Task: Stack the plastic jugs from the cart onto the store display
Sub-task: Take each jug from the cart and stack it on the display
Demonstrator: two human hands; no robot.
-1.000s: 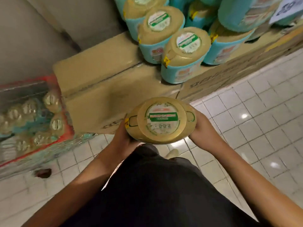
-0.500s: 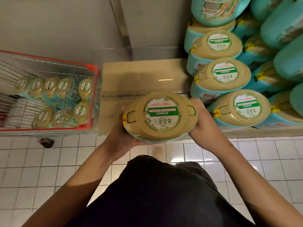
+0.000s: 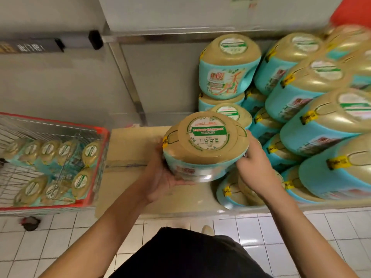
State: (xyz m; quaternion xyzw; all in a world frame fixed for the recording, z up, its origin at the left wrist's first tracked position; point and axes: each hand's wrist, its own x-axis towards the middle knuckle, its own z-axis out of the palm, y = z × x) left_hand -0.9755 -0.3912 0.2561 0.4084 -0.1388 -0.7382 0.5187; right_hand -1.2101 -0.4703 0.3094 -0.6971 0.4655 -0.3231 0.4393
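Observation:
I hold a plastic jug [image 3: 204,145] with a tan top, a round green-and-white label and a teal wrap, upright above the cardboard display base [image 3: 128,149]. My left hand [image 3: 160,175] cups its lower left side and bottom. My right hand [image 3: 255,167] grips its right side. The jug hangs just left of the stacked jugs on the display [image 3: 313,121], above a low jug [image 3: 230,192] at the stack's front left. More jugs [image 3: 60,167] lie in the red wire cart [image 3: 101,157] at the left.
A grey wall with a metal rail [image 3: 160,37] backs the display. White tiled floor [image 3: 60,247] lies below, with a cart wheel [image 3: 30,223] at the left. Bare cardboard shows between the cart and the stack.
The jug has risen and moved forward toward the stack, now over the cardboard base. The view has tilted up, showing more of the stacked jugs and the wall.

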